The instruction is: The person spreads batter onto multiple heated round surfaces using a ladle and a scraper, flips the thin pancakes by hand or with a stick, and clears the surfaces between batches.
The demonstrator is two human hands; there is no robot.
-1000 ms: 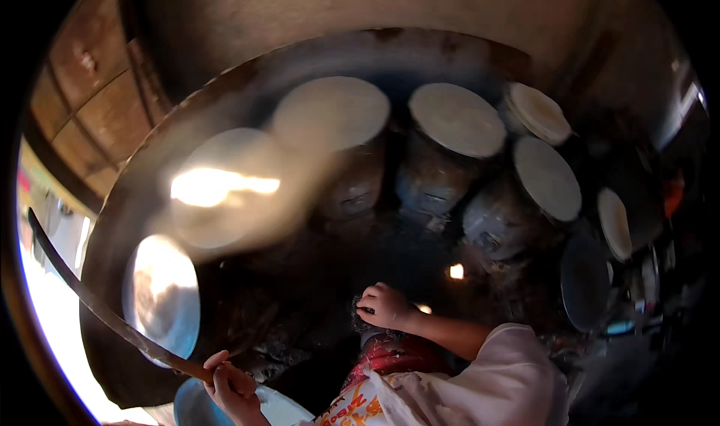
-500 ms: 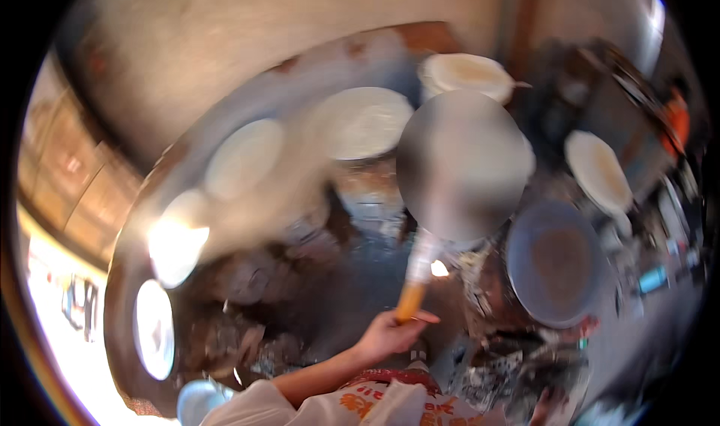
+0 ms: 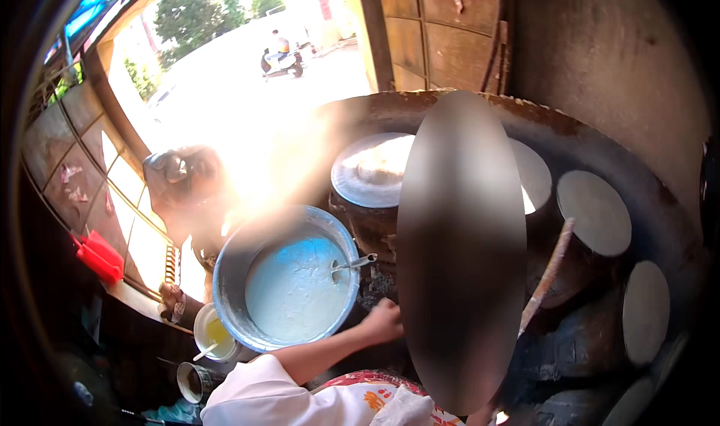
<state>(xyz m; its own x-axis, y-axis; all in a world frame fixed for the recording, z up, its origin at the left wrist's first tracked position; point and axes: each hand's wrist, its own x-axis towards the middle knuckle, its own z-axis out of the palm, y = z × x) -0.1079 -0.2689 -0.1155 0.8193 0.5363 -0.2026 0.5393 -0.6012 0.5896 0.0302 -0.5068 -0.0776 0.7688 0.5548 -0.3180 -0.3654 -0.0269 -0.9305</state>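
Observation:
My left hand (image 3: pixel 384 322) is closed beside the right rim of a large blue-grey basin (image 3: pixel 349 306) of white batter (image 3: pixel 289 295). What its fingers hold, if anything, cannot be made out. A ladle (image 3: pixel 356 262) rests in the batter with its handle over the rim. A smooth blurred grey oval (image 3: pixel 461 253) covers the middle of the view, right of my left hand. From behind it a long stick (image 3: pixel 547 276) slants up to the right. Only a bit of skin at the oval's lower end hints at my right arm; the hand is hidden.
Round griddles (image 3: pixel 594 212) with pale tops stand in an arc along a curved wall. Left of the basin are a white tub (image 3: pixel 216 332) of yellow liquid and a metal can (image 3: pixel 196 381). Beyond a bright doorway, a person sits on a scooter (image 3: pixel 283 62).
The view has swung left, bringing in the doorway and batter basin. My left hand, which held a yellow-handled stick, is now near the basin's right side.

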